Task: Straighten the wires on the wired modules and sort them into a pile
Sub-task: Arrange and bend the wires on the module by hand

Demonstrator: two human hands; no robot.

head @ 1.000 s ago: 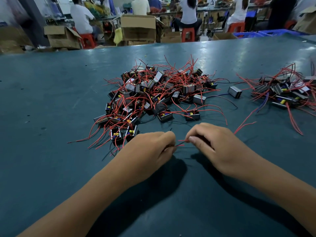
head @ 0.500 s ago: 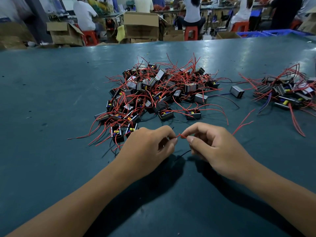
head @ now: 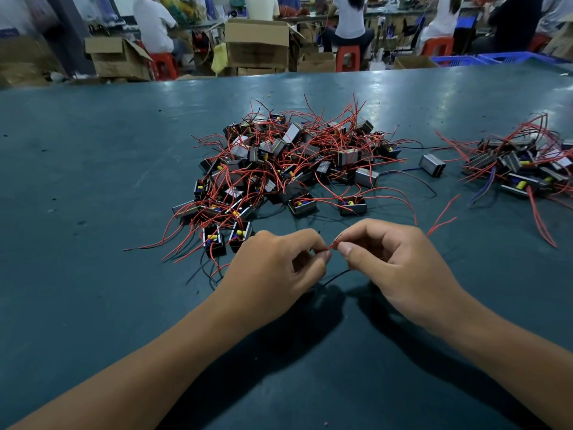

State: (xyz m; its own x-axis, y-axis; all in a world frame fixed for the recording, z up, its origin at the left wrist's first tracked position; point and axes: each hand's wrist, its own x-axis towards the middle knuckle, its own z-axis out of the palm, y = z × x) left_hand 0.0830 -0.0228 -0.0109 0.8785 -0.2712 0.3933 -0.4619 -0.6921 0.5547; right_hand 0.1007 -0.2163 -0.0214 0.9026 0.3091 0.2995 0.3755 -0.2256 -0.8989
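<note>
A: Teal table [head: 93,274], tangled module heap [head: 288,169] mid, sorted pile [head: 524,169] far rt.
B: Hands?
A: L hand [head: 273,271] & R hand [head: 393,265] both pinch one red wire [head: 333,245], fingers curled. Bare table near edge.

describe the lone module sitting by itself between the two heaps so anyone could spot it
On the green table, find the big tangled heap in the middle and the smaller heap at the right edge. In the gap between them lies one grey module, alone, trailing dark wires rather than red ones.

Glossy teal table [head: 93,169], open cardboard boxes [head: 257,41], red plastic stools [head: 348,57], blue crates [head: 496,58], seated workers [head: 352,20] behind
</note>
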